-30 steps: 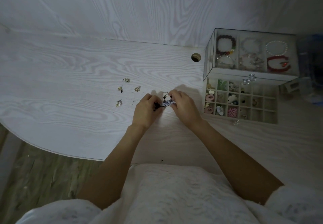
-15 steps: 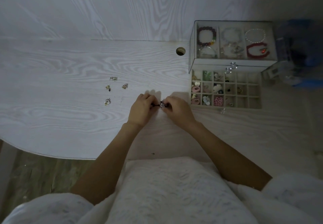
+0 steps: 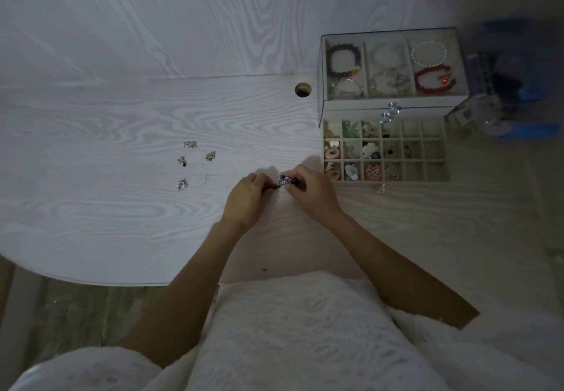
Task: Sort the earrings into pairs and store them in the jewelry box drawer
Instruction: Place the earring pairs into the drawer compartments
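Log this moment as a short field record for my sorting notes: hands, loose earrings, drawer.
left hand: pinches one end of a small blue-and-white earring
right hand: pinches its other end
loose earrings: four small ones on the table, left of the hands
drawer: pulled open, left compartments filled, right ones look empty
jewelry box: bracelets on top tier

Both bare forearms reach forward from the lower edge of the view and converge over the surface [image 3: 122, 207], wrists low and close to it. The left hand [image 3: 247, 198] has its fingers curled inward, back of the hand up, fingertips pinching a small earring [image 3: 283, 180]. The right hand [image 3: 314, 195] meets it just beside, knuckles raised, fingers and thumb curled to pinch the same earring from the other side.
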